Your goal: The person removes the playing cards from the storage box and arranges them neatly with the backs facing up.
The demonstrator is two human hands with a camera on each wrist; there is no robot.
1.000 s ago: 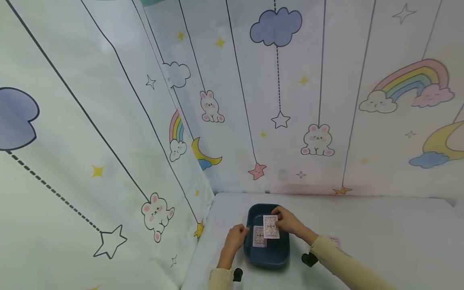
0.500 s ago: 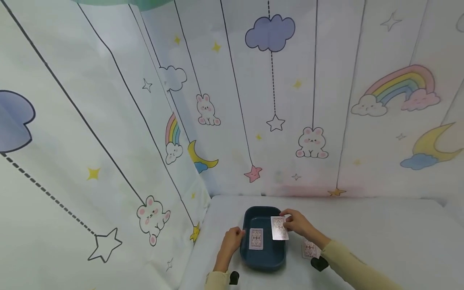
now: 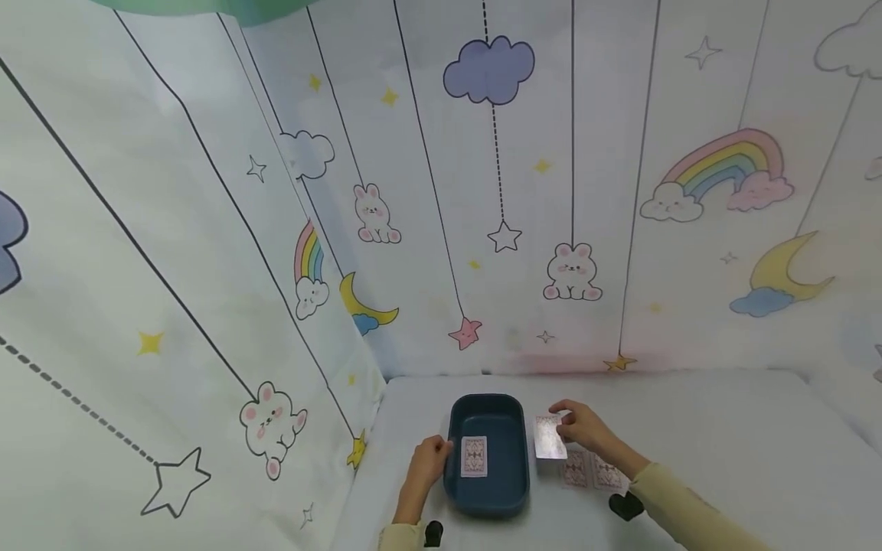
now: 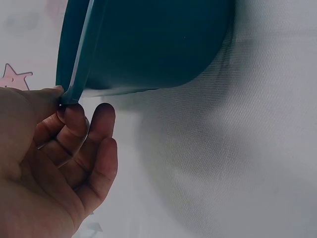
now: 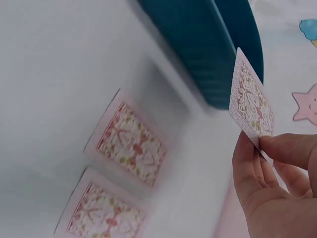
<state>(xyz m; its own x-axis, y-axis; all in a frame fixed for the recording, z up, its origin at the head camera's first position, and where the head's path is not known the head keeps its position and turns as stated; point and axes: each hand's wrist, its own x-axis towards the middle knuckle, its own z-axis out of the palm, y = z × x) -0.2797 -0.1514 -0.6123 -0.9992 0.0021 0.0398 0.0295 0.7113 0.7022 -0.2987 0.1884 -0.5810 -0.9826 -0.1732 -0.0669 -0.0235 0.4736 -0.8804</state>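
A dark teal plastic tub stands on the white table with one patterned playing card lying back up inside it. My left hand pinches the tub's left rim between thumb and fingers, as the left wrist view shows. Just right of the tub, my right hand pinches another playing card by its edge, raised above the table. Two more playing cards lie side by side on the table below that hand, a left card and a right card, red floral backs up.
Black straps show at both wrists. Behind the table hangs a white backdrop printed with bunnies, stars, clouds and rainbows, and it continues down the left side.
My right hand has carried its card rightward, from over the tub to beyond its right rim. More of the table cards shows now. The left hand keeps its grip on the rim.
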